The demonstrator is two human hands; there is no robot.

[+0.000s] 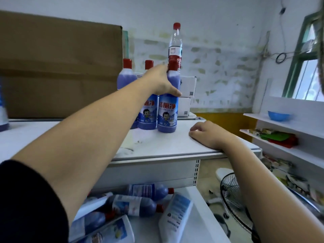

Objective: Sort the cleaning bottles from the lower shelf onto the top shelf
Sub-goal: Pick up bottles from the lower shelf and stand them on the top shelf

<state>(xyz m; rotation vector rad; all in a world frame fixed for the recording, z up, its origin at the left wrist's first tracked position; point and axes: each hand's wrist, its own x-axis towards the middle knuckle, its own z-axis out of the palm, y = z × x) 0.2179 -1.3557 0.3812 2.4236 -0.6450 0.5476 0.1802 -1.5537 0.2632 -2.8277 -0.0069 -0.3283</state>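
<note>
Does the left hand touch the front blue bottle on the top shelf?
Touching. The head view shows the left hand gripping the bottle at its shoulder.

Bright, even daylight from the window (305,67) at right, soft faint shadows, wide-angle bending at the edges, motion blur on the left-edge bottle (3,109), slightly soft overall

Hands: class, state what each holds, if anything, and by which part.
Left hand grips the blue bottle at its shoulder, below the red cap. Right hand holds nothing, resting on the top shelf.
</note>
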